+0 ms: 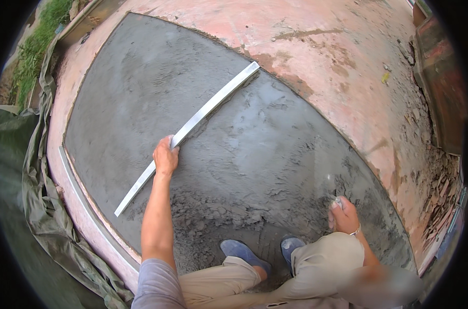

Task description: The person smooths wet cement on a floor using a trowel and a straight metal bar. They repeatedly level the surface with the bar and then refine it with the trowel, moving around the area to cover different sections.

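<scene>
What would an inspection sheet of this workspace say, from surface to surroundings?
Surface: wet-looking grey cement patch, rougher near the blue shoes, bordered by reddish-pink ground.
Job's things: long silvery metal bar, lying across the cement.
Clutter: crumbled brown debris along the right side.
Hands: left hand grips the bar; right hand closed on a small object, too unclear to name.
Cables: thin blue-green line at far right; cannot tell whether it is one.
Surroundings: dark-green sheeting on the left, green grass at upper left.

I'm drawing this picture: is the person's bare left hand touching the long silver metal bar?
Touching. The head view shows the bare left hand closed over the long silver metal bar, which sticks out on both sides.
</scene>
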The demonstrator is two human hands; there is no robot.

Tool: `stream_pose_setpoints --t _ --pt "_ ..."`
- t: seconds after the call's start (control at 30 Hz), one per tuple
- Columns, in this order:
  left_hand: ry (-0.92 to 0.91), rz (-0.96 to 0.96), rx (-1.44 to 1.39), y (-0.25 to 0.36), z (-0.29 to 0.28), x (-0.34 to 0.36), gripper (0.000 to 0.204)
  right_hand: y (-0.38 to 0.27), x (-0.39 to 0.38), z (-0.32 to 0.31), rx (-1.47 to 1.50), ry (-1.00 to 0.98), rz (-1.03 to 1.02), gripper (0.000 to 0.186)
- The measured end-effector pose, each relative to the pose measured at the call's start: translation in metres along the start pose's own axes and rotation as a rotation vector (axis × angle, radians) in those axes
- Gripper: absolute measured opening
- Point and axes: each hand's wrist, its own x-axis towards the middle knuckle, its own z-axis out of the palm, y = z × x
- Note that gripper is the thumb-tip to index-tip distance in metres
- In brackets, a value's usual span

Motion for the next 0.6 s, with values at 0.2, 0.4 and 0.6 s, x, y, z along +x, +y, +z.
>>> stream_pose_setpoints --t 0.2,0.4,0.6 --pt "0.017 0.008 0.000 0.003 0.005 -0.005 0.041 0.004 0.003 -0.002 -0.033 -0.010 -0.024 0.029" --pt "-0.009 0.015 -0.032 0.008 0.010 -0.008 0.042 0.002 0.004 0.001 -0.041 -0.015 -0.026 0.030" --pt "-0.040 0.050 -0.010 0.021 0.015 -0.020 0.042 0.005 0.005 0.003 0.010 -0.018 -0.015 0.029"
